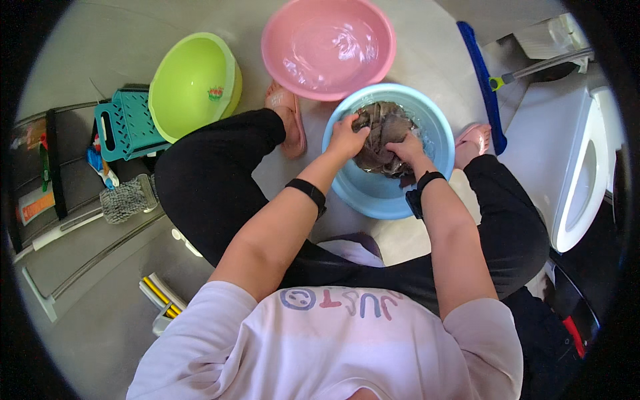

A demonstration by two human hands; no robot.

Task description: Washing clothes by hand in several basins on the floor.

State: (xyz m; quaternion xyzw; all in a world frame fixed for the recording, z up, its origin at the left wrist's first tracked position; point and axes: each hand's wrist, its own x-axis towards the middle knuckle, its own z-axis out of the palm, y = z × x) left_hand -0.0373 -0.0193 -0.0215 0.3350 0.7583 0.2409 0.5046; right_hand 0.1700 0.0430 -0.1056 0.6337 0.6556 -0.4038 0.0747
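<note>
A light blue plastic basin (360, 200) stands on the floor between my feet, with water in it. In the water lies a bunched, wet brown-grey cloth (382, 120). My left hand (347, 136) grips the cloth's left side, thumb and fingers pressed into its folds. On the right side, my right hand (407, 149) holds another part of the same cloth. Some fingertips of both hands are hidden in the folds. Just beyond the blue basin, close against its rim, is a pink basin (325, 50) holding clear water.
A lime green basin (187, 85) stands at the left beside a teal perforated plastic basket (135, 125). Below them is a grey fluffy brush head (125, 199). A blue floor squeegee or broom head (482, 85) and a white toilet (560, 150) are at the right.
</note>
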